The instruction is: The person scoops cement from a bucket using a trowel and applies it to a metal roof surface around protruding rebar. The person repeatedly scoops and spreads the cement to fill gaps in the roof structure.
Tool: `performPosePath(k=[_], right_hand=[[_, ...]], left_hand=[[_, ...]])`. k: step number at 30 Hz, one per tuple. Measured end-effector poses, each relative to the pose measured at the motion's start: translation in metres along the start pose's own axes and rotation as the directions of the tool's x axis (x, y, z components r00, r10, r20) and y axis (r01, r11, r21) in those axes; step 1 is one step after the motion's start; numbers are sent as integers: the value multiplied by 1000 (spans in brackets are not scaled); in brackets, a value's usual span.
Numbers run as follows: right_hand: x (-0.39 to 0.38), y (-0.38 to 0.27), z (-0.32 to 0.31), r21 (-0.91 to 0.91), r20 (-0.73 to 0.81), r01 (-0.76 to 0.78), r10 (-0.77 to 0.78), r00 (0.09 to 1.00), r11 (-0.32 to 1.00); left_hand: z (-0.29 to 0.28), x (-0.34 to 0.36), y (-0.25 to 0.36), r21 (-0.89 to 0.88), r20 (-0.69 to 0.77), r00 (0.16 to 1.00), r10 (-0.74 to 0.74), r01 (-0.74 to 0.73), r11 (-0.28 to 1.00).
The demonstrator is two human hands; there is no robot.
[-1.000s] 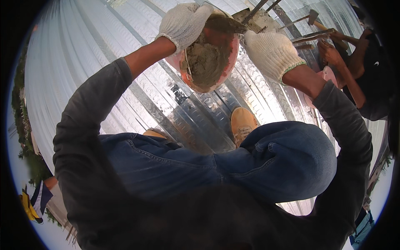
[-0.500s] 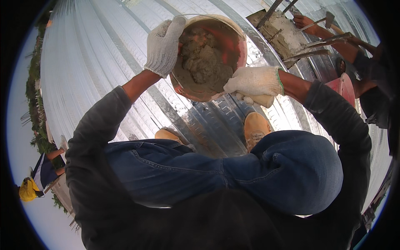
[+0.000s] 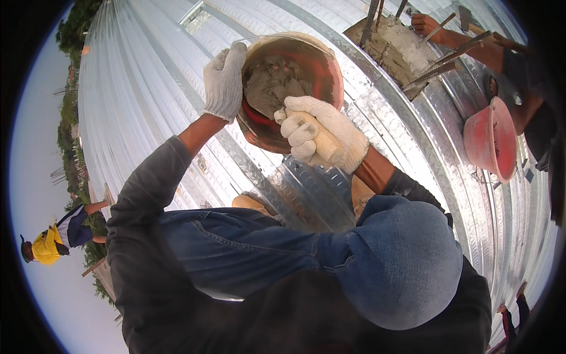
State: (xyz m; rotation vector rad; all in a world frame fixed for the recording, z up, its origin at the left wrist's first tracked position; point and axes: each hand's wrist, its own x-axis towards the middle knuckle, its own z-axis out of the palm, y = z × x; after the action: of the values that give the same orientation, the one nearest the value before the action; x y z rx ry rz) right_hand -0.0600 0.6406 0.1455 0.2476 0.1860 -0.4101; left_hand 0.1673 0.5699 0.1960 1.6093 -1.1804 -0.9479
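Observation:
A red bucket (image 3: 337,74) with a thin wire handle is tilted toward me, grey wet mortar (image 3: 272,85) lying inside it. My gloved left hand (image 3: 226,82) is closed on the bucket's left rim, thumb up along the edge. My gloved right hand (image 3: 330,131) is wrapped round the thick wooden handle (image 3: 327,144) of a tool at the bucket's lower right side. The tool's working end is hidden by the glove and the mortar, so its kind does not show.
Ribbed metal sheeting (image 3: 153,106) spreads underfoot. At upper right, steel bars rise from an opening with rough concrete (image 3: 392,53); a co-worker's hand (image 3: 425,25) is beside it. A second red bucket (image 3: 489,138) stands on the right. Someone in yellow (image 3: 47,246) is at far left.
My right hand has moved left over the bucket's opening and turned, bringing the wooden handle into fuller view. The left hand keeps its hold on the rim. My view has shifted, showing more of the second bucket.

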Motion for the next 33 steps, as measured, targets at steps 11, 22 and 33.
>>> performPosePath(k=[11, 22, 33], right_hand=[[-62, -13, 23, -602, 104, -391, -554, 826, -696], [-36, 12, 24, -156, 147, -335, -358, 922, -929], [-52, 6, -8, -191, 173, -456, -487, 856, -869]], left_hand=[[-20, 11, -10, 71, 34, 999, 4, -6, 997], [-15, 28, 0, 216, 198, 980, 34, -77, 973], [19, 34, 16, 343, 279, 957, 81, -178, 922]])
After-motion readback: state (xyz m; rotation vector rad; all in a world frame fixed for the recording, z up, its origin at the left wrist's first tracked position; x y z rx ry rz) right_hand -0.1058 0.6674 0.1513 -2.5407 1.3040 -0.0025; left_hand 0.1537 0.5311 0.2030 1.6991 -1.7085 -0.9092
